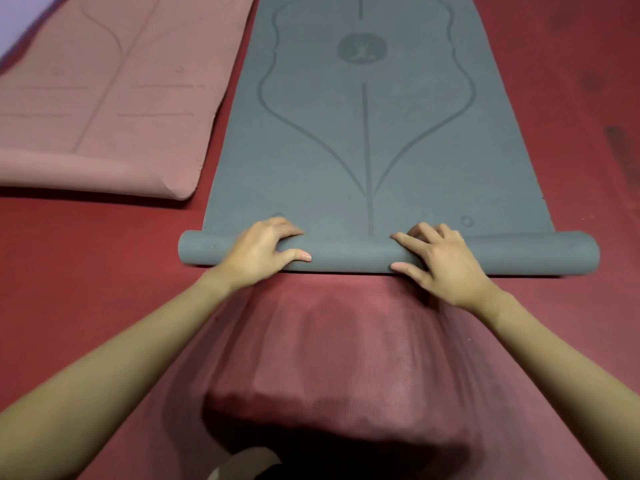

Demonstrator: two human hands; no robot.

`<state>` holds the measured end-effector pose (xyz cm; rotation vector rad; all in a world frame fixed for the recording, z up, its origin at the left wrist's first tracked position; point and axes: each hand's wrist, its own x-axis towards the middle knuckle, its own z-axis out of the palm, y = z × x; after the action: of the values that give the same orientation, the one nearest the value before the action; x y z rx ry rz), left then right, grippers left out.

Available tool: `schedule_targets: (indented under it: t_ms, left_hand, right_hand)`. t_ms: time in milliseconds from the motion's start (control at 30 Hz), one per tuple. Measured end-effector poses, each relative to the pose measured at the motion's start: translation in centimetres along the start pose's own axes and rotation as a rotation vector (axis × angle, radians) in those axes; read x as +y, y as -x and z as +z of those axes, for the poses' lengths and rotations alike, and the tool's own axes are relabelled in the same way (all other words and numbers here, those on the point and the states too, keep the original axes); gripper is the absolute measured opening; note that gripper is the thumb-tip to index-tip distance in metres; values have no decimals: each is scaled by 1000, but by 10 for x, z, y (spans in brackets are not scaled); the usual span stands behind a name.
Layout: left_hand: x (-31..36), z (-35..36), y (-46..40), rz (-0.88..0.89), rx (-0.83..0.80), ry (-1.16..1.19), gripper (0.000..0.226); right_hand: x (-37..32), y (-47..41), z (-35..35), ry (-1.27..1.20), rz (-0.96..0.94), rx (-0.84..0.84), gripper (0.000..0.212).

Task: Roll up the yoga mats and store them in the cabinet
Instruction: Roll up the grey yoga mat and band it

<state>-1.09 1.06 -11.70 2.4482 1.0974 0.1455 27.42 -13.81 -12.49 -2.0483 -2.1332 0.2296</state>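
Grey and partly rolled, the yoga mat [363, 133] lies on the red floor [588, 98], its near end wound into a tight roll [349, 254] that runs across the view while the flat rest of it stretches away from the person. Both hands sit on that roll. The left hand [258, 252] grips it left of the mat's centre line: the fingers curl over the far side of the roll and the thumb lies along the near side, so the grip is closed round the rolled end. The right hand [440, 261] holds the roll right of the centre line in much the same way, fingers bent over the top with the forefinger stretched along the far edge and the thumb pressed along the near edge. The two hands are apart, with a bare stretch of roll between them. Left of the grey mat, just beside its long edge, a pink yoga mat [110, 98] lies flat on the floor with its near end curled up slightly. No cabinet is in view.
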Motion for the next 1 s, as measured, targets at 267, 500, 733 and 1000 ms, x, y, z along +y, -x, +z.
schedule_targets:
  t_ms: [267, 500, 733, 1000]
  left_hand:
    - [4, 24, 18, 184, 193, -309, 56]
    - [5, -14, -19, 158, -62, -249, 54]
    - [0, -23, -40, 97, -191, -180, 56]
    - [3, 18, -11, 5, 134, -414, 73]
  right_hand:
    - [15, -44, -23, -208, 179, -333, 52]
    - [5, -25, -3, -59, 50, 102, 55]
    - [6, -22, 9, 208, 45, 85, 64]
    - [21, -64, -18, 115, 113, -217, 61]
